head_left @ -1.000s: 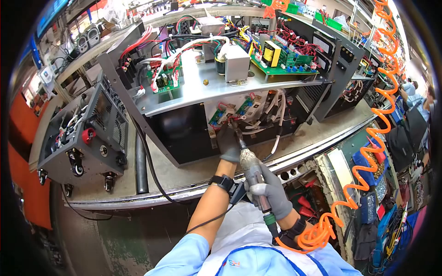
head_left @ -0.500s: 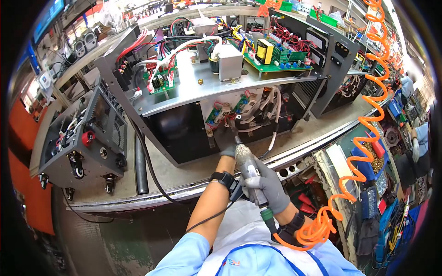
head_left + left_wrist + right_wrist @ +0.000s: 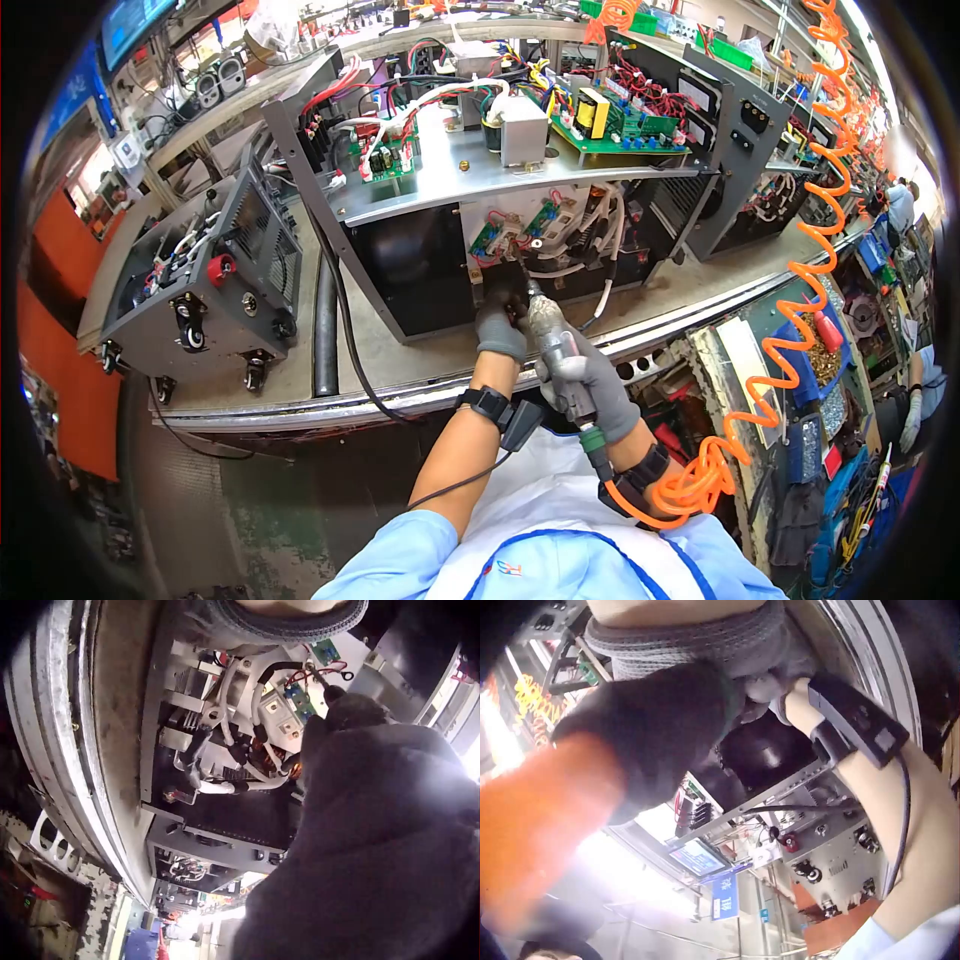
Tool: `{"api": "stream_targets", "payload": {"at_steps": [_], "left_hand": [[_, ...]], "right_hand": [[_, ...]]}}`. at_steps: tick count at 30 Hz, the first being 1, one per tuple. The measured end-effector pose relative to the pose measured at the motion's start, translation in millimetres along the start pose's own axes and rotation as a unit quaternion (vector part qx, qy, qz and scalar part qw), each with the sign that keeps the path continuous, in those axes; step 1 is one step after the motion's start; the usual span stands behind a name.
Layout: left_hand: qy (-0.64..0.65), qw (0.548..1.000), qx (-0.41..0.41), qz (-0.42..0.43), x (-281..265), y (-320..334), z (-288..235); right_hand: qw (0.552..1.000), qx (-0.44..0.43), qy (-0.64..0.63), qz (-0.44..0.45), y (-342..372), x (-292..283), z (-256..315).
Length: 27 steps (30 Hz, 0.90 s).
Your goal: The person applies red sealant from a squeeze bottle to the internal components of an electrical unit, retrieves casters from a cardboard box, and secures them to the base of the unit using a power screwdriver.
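Observation:
My right hand [image 3: 597, 388], in a grey glove, grips a pneumatic screwdriver [image 3: 547, 330] with a worn body and a green hose fitting. Its nose points into the lower bay of a dark metal cabinet [image 3: 393, 318]. Close beside that nose is my gloved left hand [image 3: 500, 318]; its fingertips are in shadow and I cannot tell whether they hold anything. Small green circuit boards [image 3: 492, 240] and white cables [image 3: 612, 225] sit just beyond the hands. The left wrist view shows a ring terminal [image 3: 346, 675] on a red wire near a large dark gloved shape.
An orange coiled hose [image 3: 790, 300] runs from the driver up the right side. Larger circuit boards [image 3: 630, 130] fill the cabinet's upper shelf. A second cabinet on casters [image 3: 215, 300] lies at the left. Blue parts bins [image 3: 800, 350] stand at the right.
My left hand has drawn back and down from the small boards. The driver has moved back with it, still in my right hand. The head view has shifted slightly.

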<state>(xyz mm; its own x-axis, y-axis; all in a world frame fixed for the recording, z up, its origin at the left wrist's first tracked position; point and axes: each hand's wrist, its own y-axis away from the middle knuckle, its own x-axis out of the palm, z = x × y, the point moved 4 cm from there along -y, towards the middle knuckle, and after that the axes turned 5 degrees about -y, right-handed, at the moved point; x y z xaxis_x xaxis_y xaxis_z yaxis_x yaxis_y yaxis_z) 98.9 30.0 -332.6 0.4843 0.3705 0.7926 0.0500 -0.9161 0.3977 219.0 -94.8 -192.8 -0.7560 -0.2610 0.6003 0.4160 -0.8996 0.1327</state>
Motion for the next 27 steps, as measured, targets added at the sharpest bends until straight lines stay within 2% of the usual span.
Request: {"api": "stream_targets", "payload": {"at_steps": [1, 2, 3, 4, 5, 6, 7, 8, 9, 10, 11, 13, 14, 18, 22, 25, 27], "left_hand": [[-0.004, 1.000, 0.001, 0.002, -16, -9, 5], [-0.252, 0.958, 0.136, 0.013, -32, -17, 3], [-0.479, 0.838, 0.260, 0.026, -33, -17, 0], [-0.670, 0.693, 0.265, 0.002, 16, 54, -25], [-0.604, 0.766, 0.216, 0.037, -19, 13, -7], [-0.572, 0.790, 0.213, 0.066, -47, -20, 6], [-0.537, 0.812, 0.208, 0.093, -61, -36, 13], [-0.539, 0.811, 0.206, 0.096, -41, -18, 8], [-0.297, 0.948, 0.095, 0.063, -29, -2, 5], [-0.029, 0.999, -0.025, 0.022, -15, 15, 7], [-0.034, 0.999, -0.028, 0.021, -11, 19, 2], [0.025, 0.984, -0.173, 0.024, -3, 28, 0], [-0.004, 0.988, -0.148, 0.046, 16, 47, -5], [-0.035, 0.990, -0.104, 0.091, 30, 48, -7], [-0.042, 0.993, -0.098, 0.050, 36, 45, -5], [-0.057, 0.990, -0.091, 0.096, 36, 44, -9], [-0.052, 0.980, -0.118, 0.151, 36, 44, -9]], "right_hand": [[0.998, -0.012, 0.055, -0.018, 1, 2, 2], [0.992, -0.032, 0.118, -0.045, 4, 1, 3], [0.992, -0.036, 0.115, -0.047, 8, -1, 1], [0.991, -0.027, 0.127, -0.033, 12, 0, -1], [0.990, -0.018, 0.140, -0.019, 16, 2, -1], [0.989, 0.034, 0.143, -0.020, 28, 3, 1], [0.989, 0.032, 0.140, -0.024, 32, 0, 1], [0.990, 0.039, 0.137, -0.020, 39, -5, -2], [0.990, 0.046, 0.134, -0.017, 45, -9, -3], [0.991, 0.038, 0.127, -0.015, 49, -14, -2], [0.992, 0.036, 0.123, -0.018, 54, -17, 1], [0.993, 0.063, 0.100, -0.013, 65, -21, 10], [0.993, 0.081, 0.087, 0.015, 71, -23, 15], [0.994, 0.096, 0.056, 0.025, 80, -30, 23], [0.992, 0.101, 0.073, 0.025, 83, -33, 26], [0.992, 0.090, 0.086, 0.015, 82, -36, 25], [0.993, 0.082, 0.082, -0.003, 80, -39, 23]]}}
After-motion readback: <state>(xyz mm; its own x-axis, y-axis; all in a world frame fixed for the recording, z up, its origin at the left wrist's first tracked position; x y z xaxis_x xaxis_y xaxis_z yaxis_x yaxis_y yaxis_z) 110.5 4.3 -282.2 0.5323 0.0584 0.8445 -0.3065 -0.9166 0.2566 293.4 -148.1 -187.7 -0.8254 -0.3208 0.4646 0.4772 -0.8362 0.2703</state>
